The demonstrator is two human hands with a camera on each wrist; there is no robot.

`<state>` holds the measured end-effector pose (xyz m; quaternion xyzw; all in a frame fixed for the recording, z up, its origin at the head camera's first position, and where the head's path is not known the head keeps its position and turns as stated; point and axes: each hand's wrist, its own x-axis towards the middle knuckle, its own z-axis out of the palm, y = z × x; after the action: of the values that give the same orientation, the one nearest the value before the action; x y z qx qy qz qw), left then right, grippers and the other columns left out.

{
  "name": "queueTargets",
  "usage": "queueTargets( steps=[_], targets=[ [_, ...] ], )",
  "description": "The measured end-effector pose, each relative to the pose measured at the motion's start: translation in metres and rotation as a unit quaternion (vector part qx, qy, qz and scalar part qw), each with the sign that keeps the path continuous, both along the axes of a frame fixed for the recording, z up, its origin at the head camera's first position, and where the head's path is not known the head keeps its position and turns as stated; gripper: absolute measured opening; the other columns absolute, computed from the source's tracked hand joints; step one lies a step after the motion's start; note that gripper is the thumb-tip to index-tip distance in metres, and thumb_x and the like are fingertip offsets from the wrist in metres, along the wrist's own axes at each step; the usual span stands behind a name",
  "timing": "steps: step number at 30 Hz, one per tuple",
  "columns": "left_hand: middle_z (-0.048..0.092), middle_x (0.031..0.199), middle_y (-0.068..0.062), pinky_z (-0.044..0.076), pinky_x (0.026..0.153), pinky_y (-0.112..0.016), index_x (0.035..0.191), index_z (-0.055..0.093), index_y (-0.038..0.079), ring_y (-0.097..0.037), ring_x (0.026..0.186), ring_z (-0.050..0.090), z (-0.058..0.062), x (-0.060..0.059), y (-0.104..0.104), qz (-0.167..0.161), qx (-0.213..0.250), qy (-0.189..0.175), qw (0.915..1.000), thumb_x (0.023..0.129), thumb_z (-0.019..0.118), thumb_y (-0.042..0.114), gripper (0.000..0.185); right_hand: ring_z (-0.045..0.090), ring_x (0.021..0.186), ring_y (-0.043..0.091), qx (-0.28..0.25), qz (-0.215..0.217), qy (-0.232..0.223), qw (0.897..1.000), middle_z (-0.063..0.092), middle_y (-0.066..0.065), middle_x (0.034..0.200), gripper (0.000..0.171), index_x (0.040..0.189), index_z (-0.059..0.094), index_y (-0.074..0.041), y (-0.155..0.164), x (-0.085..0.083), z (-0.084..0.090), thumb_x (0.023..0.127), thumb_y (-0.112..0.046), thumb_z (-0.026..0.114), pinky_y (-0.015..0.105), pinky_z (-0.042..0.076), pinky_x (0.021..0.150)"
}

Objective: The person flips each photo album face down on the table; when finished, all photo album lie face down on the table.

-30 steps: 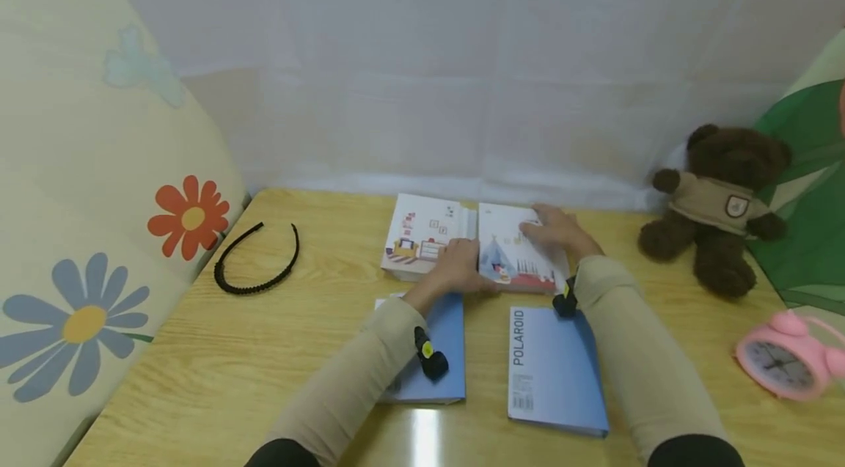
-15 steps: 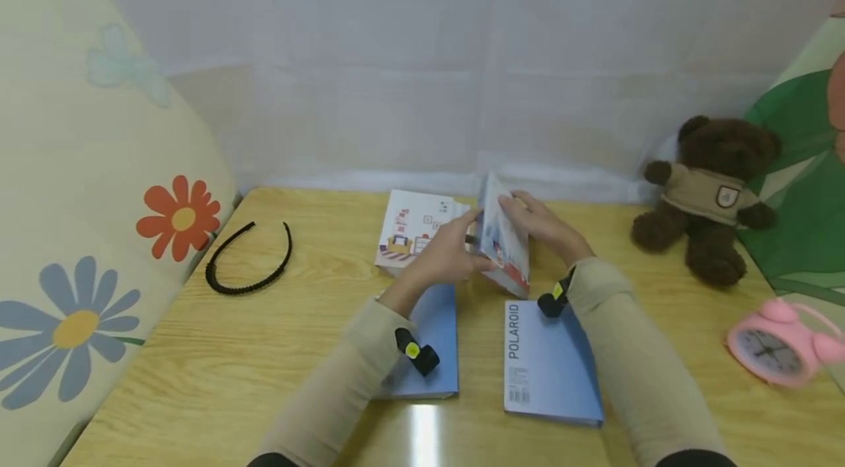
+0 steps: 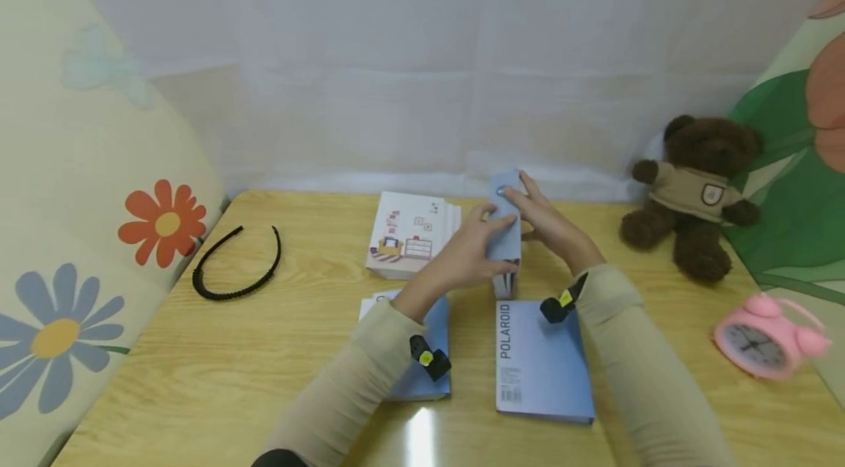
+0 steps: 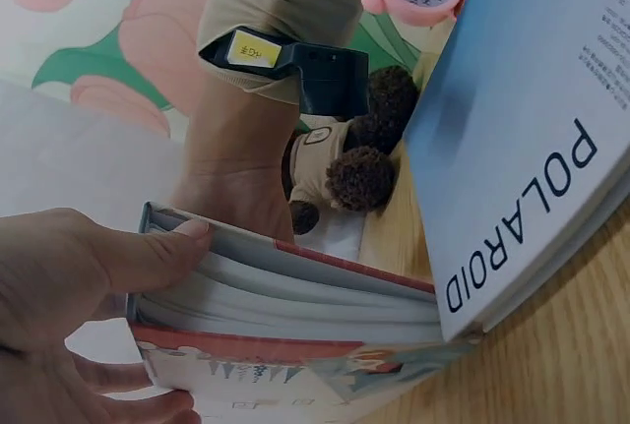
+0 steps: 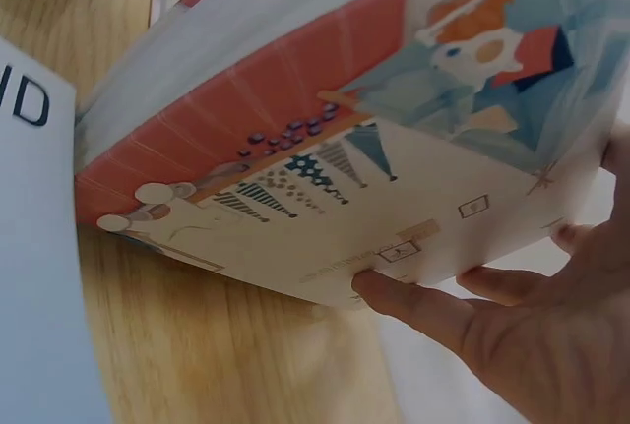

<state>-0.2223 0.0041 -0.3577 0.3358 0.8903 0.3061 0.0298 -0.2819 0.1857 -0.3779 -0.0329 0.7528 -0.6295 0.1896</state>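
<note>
In the head view a thick photo album [image 3: 505, 245] stands on its edge at the back middle of the table, its blue spine up. My left hand [image 3: 465, 253] grips its near end, thumb and fingers on either side. The left wrist view shows the thumb [image 4: 157, 255] on one cover edge, with white pages [image 4: 285, 296] between the covers. My right hand [image 3: 557, 226] holds the far part. From the right wrist, fingers [image 5: 413, 306] lie against the illustrated cover [image 5: 345, 212]. Just left lies another illustrated album [image 3: 405, 229].
Two blue albums lie in front: one marked POLAROID [image 3: 544, 372], and another blue album [image 3: 439, 324] partly under my left forearm. A black headband [image 3: 234, 295] lies at left. A brown teddy bear [image 3: 700, 192] sits at right, behind a pink alarm clock [image 3: 755, 342].
The album lay flat with its illustrated cover up, then tilted up between both hands. Now it stands on edge with the blue spine upward.
</note>
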Motion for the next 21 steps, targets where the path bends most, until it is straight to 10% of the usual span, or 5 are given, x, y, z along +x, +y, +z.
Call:
queueTargets(
  steps=[12,21],
  targets=[
    [0.028,0.150,-0.015,0.041,0.104,-0.039,0.148,0.025,0.006,-0.030,0.130,0.040,-0.005,0.000,-0.001,0.057,0.033,-0.055,0.9963,0.074,0.080,0.021,0.094,0.030,0.135,0.039,0.019,-0.013,0.004,1.000,0.014,0.010,0.156,0.074,0.149,-0.010,-0.039,0.001,0.001,0.000,0.096,-0.053,0.040,0.059,0.041,0.097],
    [0.051,0.137,-0.005,0.037,0.106,-0.043,0.148,0.028,0.019,-0.024,0.125,0.048,-0.046,-0.009,-0.006,0.035,0.053,-0.202,0.9774,0.068,0.085,0.023,0.098,0.029,0.135,0.041,0.013,-0.021,-0.002,1.000,0.012,0.009,0.157,0.070,0.144,-0.008,-0.053,-0.001,0.004,-0.001,0.095,-0.053,0.041,0.062,0.038,0.098]
  ],
)
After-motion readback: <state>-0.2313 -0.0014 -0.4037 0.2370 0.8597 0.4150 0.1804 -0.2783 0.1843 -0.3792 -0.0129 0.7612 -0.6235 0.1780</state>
